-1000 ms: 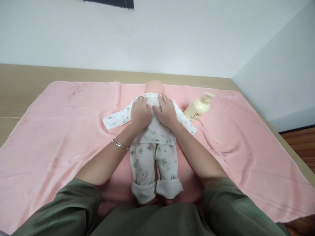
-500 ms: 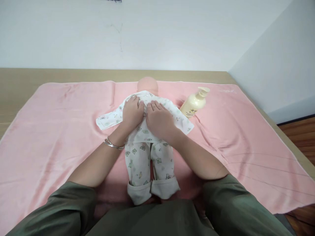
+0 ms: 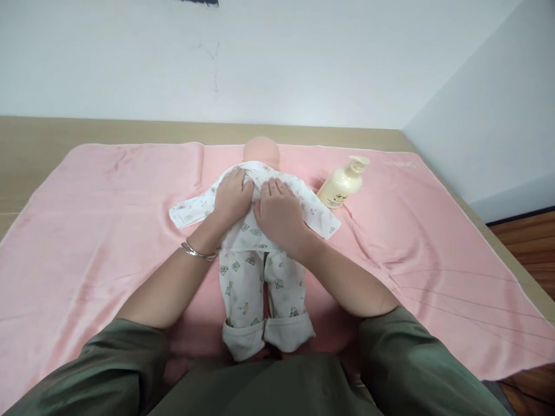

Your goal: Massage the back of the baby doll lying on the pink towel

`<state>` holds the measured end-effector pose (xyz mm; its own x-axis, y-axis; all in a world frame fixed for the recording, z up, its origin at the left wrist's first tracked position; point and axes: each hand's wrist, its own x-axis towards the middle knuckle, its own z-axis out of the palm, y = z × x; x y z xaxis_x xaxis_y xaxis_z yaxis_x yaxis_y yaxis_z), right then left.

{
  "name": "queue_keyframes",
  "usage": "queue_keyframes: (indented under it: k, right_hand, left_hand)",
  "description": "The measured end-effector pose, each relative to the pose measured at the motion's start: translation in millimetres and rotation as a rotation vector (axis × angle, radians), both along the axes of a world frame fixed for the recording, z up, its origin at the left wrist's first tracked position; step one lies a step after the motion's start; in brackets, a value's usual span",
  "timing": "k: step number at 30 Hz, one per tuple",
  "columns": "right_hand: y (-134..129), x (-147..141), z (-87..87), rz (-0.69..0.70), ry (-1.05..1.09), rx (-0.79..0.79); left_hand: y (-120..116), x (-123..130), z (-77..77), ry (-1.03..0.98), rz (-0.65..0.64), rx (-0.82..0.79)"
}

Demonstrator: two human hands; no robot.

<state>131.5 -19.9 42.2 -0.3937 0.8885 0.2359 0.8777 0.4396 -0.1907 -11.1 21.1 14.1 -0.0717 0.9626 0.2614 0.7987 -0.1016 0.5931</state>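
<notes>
A baby doll (image 3: 261,151) lies stretched out before me, its bald head at the far end. It wears a white printed top (image 3: 255,228) with both sleeves spread sideways, and matching trousers (image 3: 243,289) with cuffs turned up. My left hand (image 3: 233,195) rests flat on the left of the doll's upper torso, fingers extended. Beside it, my right hand (image 3: 281,214) lies palm down on the torso's right half, its fingers pointing away from me. The fabric wrinkles between the two hands. Neither hand grips anything.
A cream pump bottle (image 3: 342,184) lies tilted just right of the doll's right-hand sleeve. Under everything spreads a pink cloth (image 3: 108,231) over a wooden table (image 3: 34,144). A white wall (image 3: 303,63) rises behind the table, with another at right.
My right hand has shifted slightly left on the doll's top, its fingers a little more upright in view. My left hand stays nearly in place. The camera view has moved slightly.
</notes>
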Motion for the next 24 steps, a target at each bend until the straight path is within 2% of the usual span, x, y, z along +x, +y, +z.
queue_keyframes:
  k: [3, 7, 9, 12, 16, 18, 20, 24]
  right_hand:
    - [10.0, 3.6, 0.8, 0.036, 0.039, -0.028]
    - [48.5, 17.7, -4.4, 0.013, 0.121, -0.123]
    - [55.9, 20.8, -6.4, 0.013, 0.103, -0.126]
    - [39.5, 15.1, -5.8, 0.004, 0.073, -0.095]
    - [-4.5, -2.4, -1.7, 0.002, -0.017, -0.027]
    - [-13.6, -6.5, -0.2, 0.029, -0.059, -0.010]
    - [-6.0, -3.7, 0.4, 0.044, -0.030, -0.028]
    - [38.6, 14.9, -3.3, 0.023, 0.127, -0.126]
  left_hand:
    - [-1.6, 1.4, 2.6, -0.006, 0.024, 0.017]
    - [-25.9, 25.2, 11.7, 0.135, 0.015, 0.081]
    - [-33.8, 33.8, 13.5, 0.155, -0.005, 0.102]
    - [-28.4, 30.0, 11.0, 0.121, -0.035, 0.060]
    - [-4.4, 6.5, 6.0, 0.032, -0.028, -0.036]
    - [1.3, -0.2, 6.0, 0.010, -0.009, -0.054]
    - [-2.0, 1.1, 8.1, 0.057, -0.004, -0.025]
    - [-25.1, 19.2, 14.3, 0.268, 0.026, 0.075]
